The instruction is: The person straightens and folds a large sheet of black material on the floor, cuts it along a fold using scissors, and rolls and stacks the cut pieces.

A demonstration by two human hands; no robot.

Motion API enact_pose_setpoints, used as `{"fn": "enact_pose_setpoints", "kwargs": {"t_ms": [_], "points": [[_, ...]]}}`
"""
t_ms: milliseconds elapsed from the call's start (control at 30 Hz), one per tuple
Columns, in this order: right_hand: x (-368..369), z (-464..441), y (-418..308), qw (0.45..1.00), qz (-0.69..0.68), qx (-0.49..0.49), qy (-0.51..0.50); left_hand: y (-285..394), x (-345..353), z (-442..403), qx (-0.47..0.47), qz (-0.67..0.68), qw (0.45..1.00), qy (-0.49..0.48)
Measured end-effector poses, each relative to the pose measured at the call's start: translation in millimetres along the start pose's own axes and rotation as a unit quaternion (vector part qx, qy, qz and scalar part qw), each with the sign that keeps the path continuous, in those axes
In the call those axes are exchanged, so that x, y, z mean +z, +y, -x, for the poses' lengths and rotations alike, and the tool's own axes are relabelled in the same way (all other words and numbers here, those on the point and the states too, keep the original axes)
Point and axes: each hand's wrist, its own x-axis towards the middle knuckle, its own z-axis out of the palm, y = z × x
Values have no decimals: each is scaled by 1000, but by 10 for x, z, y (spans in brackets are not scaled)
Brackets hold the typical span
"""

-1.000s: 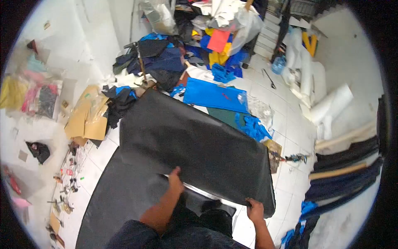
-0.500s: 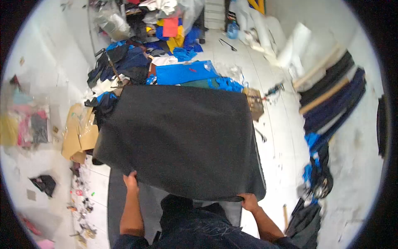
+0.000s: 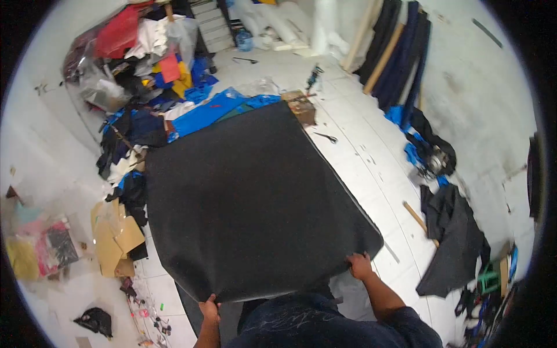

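Observation:
A large sheet of black fabric (image 3: 238, 203) stretches out in front of me, its near edge lifted toward my body. My left hand (image 3: 210, 308) is closed on that edge at the near left. At the near right corner, my right hand (image 3: 361, 265) pinches the same edge. Below the sheet, part of a dark grey layer shows on the floor near my left forearm; most of it is hidden by the fabric and my body.
Blue cloth (image 3: 209, 113) and a cardboard box (image 3: 301, 110) lie past the far edge. Scissors (image 3: 326, 137) rest on the white tiled floor at right. Fabric rolls (image 3: 386, 64) lean on the right wall. Brown paper pieces (image 3: 116, 238) lie left, near a heap of scraps (image 3: 145, 75).
My view has turned to the right. Both hands have drawn the near edge closer to my body, and the sheet now lies flatter and covers more of the grey layer.

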Motion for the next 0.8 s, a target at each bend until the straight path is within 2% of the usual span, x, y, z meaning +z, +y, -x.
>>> {"fn": "enact_pose_setpoints", "kwargs": {"t_ms": [67, 133, 200, 267, 300, 333, 367, 400, 433, 467, 500, 533, 567, 667, 800], "points": [[168, 330, -70, 998, 51, 19, 25, -268, -311, 29, 12, 5, 998, -55], [-11, 689, -330, 992, 107, 54, -26, -472, -569, 26, 26, 17, 994, -104], [76, 1040, -393, 994, 71, 79, 25, -691, -791, 190, 5, 11, 998, -54], [107, 1322, -391, 988, 98, 105, 46, -914, -937, 349, 40, 61, 996, -50], [-80, 1470, -483, 986, 106, 125, 44, -806, -986, 596, 42, 72, 994, -76], [-124, 1586, -473, 986, 85, 98, 103, -699, -1063, 858, 35, 78, 992, -96], [-139, 1692, -425, 980, 114, 90, 137, -873, -1205, 726, 58, 108, 979, -160], [-31, 1659, -203, 975, 77, 78, 192, -624, -1176, 1026, 26, 56, 995, -80], [-389, 1743, -430, 978, 45, 112, 168, -580, -1243, 1060, 47, 63, 990, -113], [-526, 1736, -448, 979, 69, 139, 132, -598, -1299, 1036, 39, 69, 994, -80], [-720, 1895, -603, 975, 20, 91, 202, -456, -1282, 1267, 79, 55, 994, -58], [-802, 1910, -616, 973, 11, 73, 218, -507, -1352, 1270, 73, 50, 995, -55], [-838, 1975, -541, 975, -24, 25, 222, -564, -1421, 1262, 73, 56, 993, -75], [-849, 2118, -380, 971, -80, -3, 227, -735, -1524, 1416, 62, 75, 992, -83], [-794, 2497, -289, 976, -22, -24, 216, -982, -1712, 1674, 54, 83, 993, -59]]}}
